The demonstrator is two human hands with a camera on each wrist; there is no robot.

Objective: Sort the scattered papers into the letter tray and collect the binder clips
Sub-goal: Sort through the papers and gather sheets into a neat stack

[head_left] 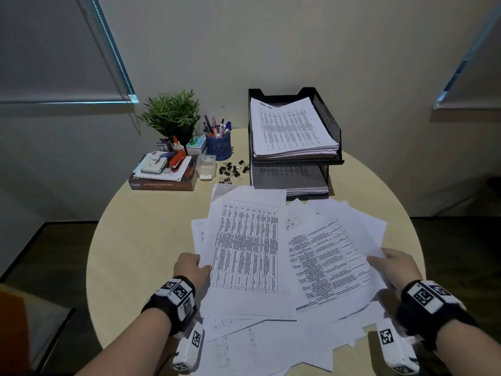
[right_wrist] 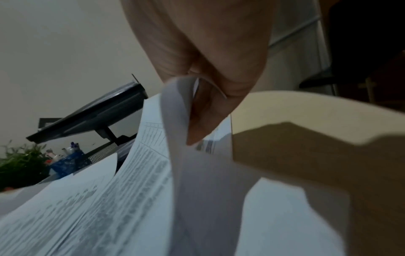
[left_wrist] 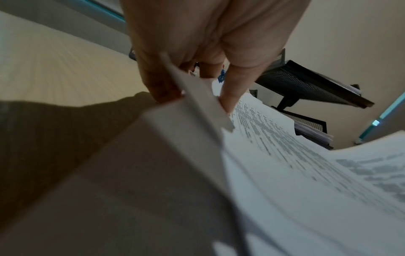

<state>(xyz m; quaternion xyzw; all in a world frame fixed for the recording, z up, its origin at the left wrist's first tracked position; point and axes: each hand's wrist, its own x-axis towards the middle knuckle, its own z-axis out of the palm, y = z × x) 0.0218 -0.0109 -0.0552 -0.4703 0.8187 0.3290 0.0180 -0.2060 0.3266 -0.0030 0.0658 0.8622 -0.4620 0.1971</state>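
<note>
A loose heap of printed papers [head_left: 271, 261] covers the near half of the round table. My left hand [head_left: 193, 267] pinches the heap's left edge, thumb on top and fingers under the sheets [left_wrist: 197, 104]. My right hand [head_left: 390, 263] grips the right edge, where a sheet [right_wrist: 175, 110] curls up over the fingers. A black two-tier mesh letter tray [head_left: 328, 123] stands at the back right, with stacked papers in both tiers. Several black binder clips [head_left: 233, 170] lie scattered left of the tray's base.
At the back left stand a potted plant [head_left: 172, 115], a blue pen cup [head_left: 219, 144], a small clear container [head_left: 206, 166] and a book [head_left: 162, 183] piled with a stapler and stationery. Bare tabletop [head_left: 141, 240] lies left of the papers.
</note>
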